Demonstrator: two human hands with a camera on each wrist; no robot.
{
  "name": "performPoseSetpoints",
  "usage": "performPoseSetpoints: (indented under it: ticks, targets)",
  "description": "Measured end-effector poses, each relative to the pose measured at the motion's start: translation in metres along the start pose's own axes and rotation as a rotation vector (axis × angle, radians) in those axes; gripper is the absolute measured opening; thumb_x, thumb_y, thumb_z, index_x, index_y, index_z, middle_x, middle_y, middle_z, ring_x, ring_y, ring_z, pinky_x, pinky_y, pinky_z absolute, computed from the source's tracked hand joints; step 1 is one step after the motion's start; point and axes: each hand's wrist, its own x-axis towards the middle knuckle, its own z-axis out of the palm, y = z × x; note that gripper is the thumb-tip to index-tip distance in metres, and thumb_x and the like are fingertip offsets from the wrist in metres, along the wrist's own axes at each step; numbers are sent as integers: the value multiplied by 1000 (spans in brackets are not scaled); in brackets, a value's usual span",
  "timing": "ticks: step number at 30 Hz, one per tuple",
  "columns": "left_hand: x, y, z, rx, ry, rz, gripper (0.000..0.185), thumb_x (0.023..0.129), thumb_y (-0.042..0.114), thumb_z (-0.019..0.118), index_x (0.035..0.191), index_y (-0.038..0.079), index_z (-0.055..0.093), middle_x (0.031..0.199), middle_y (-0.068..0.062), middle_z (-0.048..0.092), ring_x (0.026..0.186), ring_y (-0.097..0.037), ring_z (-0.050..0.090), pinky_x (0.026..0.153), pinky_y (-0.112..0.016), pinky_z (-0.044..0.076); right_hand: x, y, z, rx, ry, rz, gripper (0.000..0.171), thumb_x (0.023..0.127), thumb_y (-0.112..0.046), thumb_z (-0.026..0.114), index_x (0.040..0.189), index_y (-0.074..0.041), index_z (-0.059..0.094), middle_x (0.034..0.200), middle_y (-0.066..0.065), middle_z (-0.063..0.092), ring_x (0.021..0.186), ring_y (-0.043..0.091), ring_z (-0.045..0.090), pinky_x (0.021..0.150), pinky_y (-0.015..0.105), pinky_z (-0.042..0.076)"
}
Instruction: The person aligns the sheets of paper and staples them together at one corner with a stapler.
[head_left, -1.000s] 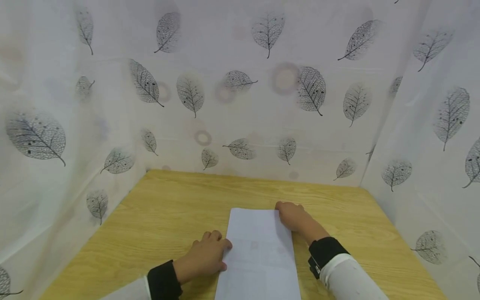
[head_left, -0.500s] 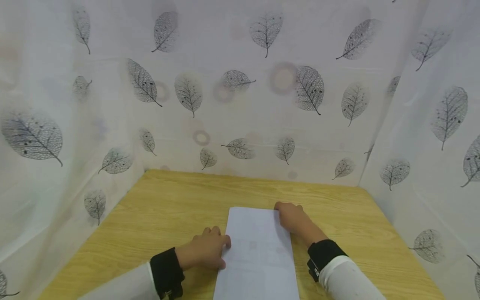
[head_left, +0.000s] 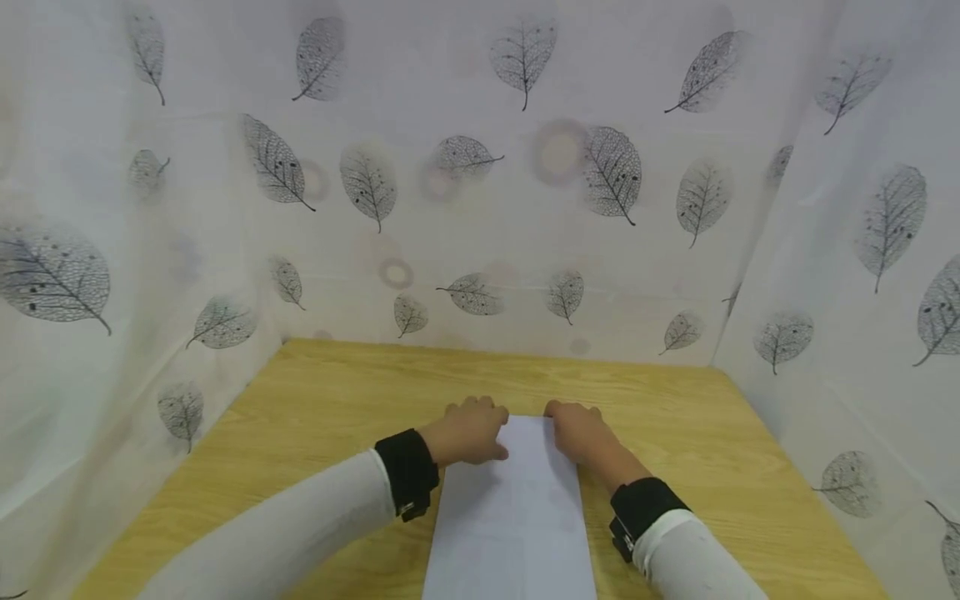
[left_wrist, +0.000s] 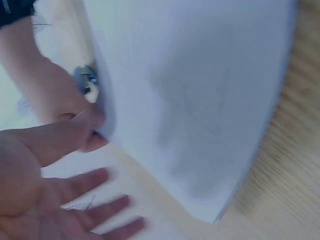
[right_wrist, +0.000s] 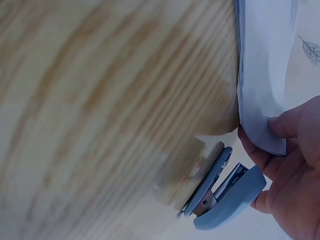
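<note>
Left hand [head_left: 472, 429]: fingers straight, resting on white paper sheet [head_left: 513, 517]; print unreadable.
Right hand [head_left: 581, 433]: clamps small blue-grey stapler [right_wrist: 225, 192], pinching sheet corner.

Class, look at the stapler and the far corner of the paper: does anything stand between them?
Nothing visible does. The right hand holds the stapler and pinches the paper at its corner; the stapler's open mouth lies just beside that corner, over the table.

Staged recording booth: wood-grain table [head_left: 337, 392] boxed on three sides by white leaf-print sheeting [head_left: 465, 167]; nothing domestic visible.
</note>
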Motion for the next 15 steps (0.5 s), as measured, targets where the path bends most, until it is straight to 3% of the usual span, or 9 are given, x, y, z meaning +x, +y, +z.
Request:
performPoseSetpoints:
  ticks: [3, 7, 11, 15]
  targets:
    - [29, 13, 6, -11, 62, 67, 59, 96, 37, 71, 148, 17, 51, 145, -5, 56, 135, -29, 50, 107, -54, 44, 0, 2, 0, -3, 17, -20, 25, 98, 0, 58, 120, -5, 66, 115, 14, 73, 111, 35, 68, 99, 66, 45]
    - [62, 26, 21, -68, 146, 124, 58, 100, 28, 66, 151, 14, 44, 142, -5, 61, 132, -30, 55, 105, -52, 45, -1, 5, 2, -19, 58, -47, 20, 98, -4, 59, 117, -5, 67, 113, 15, 74, 109, 37, 69, 93, 69, 47]
    - [86, 35, 38, -172, 257, 134, 38, 104, 23, 58, 140, 15, 54, 125, -4, 71, 118, -29, 63, 97, -51, 46, -3, 6, 4, -39, 102, -53, 24, 99, -10, 61, 122, -4, 66, 111, 17, 74, 105, 38, 70, 89, 68, 48]
    - [96, 40, 47, -235, 339, 94, 18, 106, 21, 52, 119, 15, 63, 110, -4, 75, 105, -28, 68, 92, -53, 45, -5, 5, 4, -37, 130, -63, 31, 102, -14, 60, 130, -1, 61, 110, 20, 73, 104, 40, 70, 88, 67, 49]
